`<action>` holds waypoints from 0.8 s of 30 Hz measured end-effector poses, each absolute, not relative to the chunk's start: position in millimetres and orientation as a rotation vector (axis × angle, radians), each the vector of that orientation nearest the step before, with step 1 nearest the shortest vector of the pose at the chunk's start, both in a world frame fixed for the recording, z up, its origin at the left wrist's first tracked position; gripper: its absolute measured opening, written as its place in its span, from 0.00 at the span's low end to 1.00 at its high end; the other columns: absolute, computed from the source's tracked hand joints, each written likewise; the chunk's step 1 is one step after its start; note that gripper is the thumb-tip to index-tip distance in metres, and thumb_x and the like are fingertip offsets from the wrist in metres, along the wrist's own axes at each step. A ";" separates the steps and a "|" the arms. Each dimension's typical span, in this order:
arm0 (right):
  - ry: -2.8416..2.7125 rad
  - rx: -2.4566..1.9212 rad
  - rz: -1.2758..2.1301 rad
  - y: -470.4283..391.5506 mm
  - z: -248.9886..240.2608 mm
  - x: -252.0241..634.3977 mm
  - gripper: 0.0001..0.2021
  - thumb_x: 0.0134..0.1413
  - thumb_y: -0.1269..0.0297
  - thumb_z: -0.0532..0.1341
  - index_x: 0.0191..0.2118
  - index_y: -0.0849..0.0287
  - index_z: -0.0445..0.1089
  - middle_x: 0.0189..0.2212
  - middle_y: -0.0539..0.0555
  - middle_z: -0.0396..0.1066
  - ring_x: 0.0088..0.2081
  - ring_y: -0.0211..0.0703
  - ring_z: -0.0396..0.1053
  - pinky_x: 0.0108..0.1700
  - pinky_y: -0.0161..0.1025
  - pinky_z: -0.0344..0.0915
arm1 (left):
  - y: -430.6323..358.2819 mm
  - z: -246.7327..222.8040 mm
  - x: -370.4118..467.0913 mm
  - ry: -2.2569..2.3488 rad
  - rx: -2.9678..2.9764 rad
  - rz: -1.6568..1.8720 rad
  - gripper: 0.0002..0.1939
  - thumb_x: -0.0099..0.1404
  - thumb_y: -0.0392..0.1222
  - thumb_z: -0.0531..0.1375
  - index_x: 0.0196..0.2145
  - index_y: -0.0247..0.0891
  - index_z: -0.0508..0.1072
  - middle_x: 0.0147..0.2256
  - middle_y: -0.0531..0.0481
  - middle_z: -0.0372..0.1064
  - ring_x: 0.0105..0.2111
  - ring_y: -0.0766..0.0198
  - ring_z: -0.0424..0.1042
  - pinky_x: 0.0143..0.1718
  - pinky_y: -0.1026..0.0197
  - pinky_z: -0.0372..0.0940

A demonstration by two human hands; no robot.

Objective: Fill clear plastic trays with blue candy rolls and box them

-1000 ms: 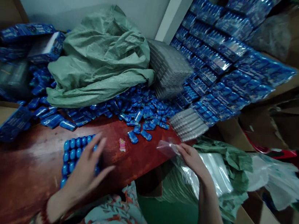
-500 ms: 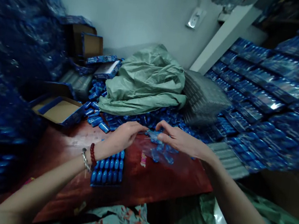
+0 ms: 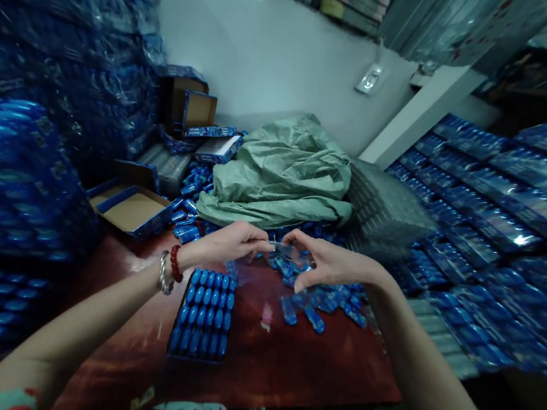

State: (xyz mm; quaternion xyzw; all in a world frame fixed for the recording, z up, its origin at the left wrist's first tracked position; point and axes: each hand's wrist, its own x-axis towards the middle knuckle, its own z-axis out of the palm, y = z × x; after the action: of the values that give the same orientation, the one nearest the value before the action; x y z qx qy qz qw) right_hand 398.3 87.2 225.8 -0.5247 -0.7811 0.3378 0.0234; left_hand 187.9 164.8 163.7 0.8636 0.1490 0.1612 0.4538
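My left hand [image 3: 237,240] is closed, thumb and fingers pinching the edge of a clear plastic bag [image 3: 287,254] above the table. My right hand [image 3: 331,263] is at the bag's other side, thumb apart from its bent fingers; the fingertips reach the plastic, but I cannot tell whether they touch it. Small blue capsule-shaped packs [image 3: 313,319] lie loose beneath and beside my right hand. Below my left hand, a tray [image 3: 195,358] holds rows of shiny blue rounded pieces [image 3: 201,316].
A red-brown table [image 3: 262,365] lies under everything. A green sack [image 3: 282,172] covers more blue packs behind. Open cardboard boxes [image 3: 134,210] stand left. Stacked blue packages rise on the left [image 3: 9,183] and right [image 3: 494,214]; clear trays [image 3: 384,209] are piled beside the sack.
The view has tilted upward, so the scene sits lower. My right thumb has moved away from its fingers, widening the gap. My left hand keeps pinching the plastic.
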 end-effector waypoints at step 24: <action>-2.402 -1.824 0.181 88.3 229.9 356.3 0.14 0.52 0.57 0.58 0.22 0.58 0.61 0.17 0.46 0.59 0.21 0.33 0.54 0.24 0.33 0.42 | 176.1 196.9 173.5 0.480 2.568 0.438 0.03 0.57 0.35 0.57 0.32 0.35 0.67 0.23 0.56 0.62 0.22 0.70 0.60 0.22 0.68 0.51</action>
State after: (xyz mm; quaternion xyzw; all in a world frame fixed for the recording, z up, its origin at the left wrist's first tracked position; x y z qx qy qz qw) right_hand 356.3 88.3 229.9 -0.6025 -0.7936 0.0598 0.0599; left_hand 173.5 176.1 196.9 0.9402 0.1758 0.1603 0.2440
